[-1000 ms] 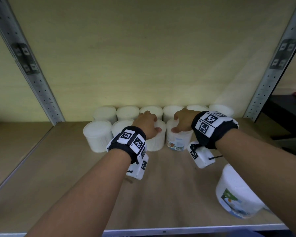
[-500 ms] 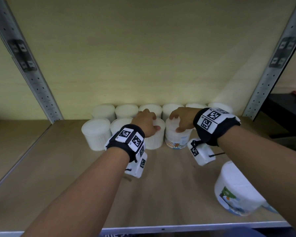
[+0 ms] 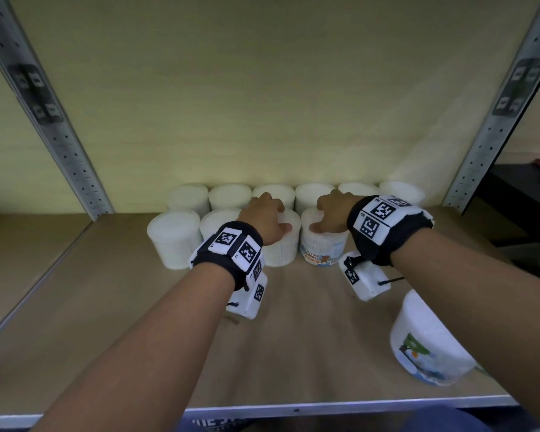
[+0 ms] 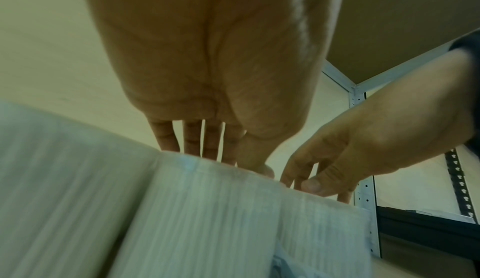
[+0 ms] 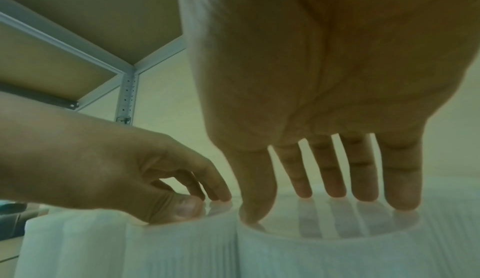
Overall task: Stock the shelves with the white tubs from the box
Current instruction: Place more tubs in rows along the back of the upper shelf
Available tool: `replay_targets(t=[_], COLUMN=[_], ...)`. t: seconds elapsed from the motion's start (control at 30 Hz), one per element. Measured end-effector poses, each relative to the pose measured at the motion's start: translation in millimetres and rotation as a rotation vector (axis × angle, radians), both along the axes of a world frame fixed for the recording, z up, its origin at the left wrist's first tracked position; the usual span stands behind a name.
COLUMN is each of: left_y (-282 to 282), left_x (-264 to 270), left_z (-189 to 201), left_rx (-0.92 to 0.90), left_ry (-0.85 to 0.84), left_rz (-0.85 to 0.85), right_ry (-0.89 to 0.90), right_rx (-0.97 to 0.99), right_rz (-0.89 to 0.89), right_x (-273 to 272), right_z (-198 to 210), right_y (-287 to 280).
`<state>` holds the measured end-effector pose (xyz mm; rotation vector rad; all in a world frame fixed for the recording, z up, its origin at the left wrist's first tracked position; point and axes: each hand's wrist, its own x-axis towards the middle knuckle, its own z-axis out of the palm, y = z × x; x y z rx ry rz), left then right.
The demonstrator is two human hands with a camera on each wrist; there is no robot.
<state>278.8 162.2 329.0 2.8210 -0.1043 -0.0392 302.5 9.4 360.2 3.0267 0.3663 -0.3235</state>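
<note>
Already two rows of tubs (image 3: 175, 241) fill the shelf (image 3: 75, 307); relaxed fingers (image 5: 400, 190) press two lids, one tub (image 3: 430, 344) unplaced.

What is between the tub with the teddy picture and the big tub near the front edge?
Only bare shelf board, under the right wrist's camera box, separates the cotton buds tub and the big tub in the head view.

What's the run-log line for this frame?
phase: placing | left hand: fingertips on front-row tub | right hand: fingertips on cotton-buds tub | spare tub: near shelf edge
</note>
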Motion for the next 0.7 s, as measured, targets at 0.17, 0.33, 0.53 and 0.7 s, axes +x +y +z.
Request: replay_targets(t=[0.17, 0.33, 0.53, 0.7], left_y=[0.3, -0.2, -0.8, -1.1], left_x=[-0.2, -1.2, -1.1, -2.1], left_z=[0.4, 1.6, 1.8, 3.3], left_rx=[0.003, 0.002, 0.004, 0.019], left_ry=[0.004, 0.009, 0.015, 0.025], left_rz=[-0.003, -0.004, -0.004, -0.01], right_ry=[0.015, 0.07, 0.101, 0.104], right_rx=[0.003, 0.024, 0.068, 0.087], right_rz=[0.015, 0.065, 0.108, 0.139], right_x=[-0.8, 1.0, 1.6, 2.5], right_z=[3.0, 6.7, 9.0, 8.5], right_y=[-0.9, -3.6, -10.5, -13.5])
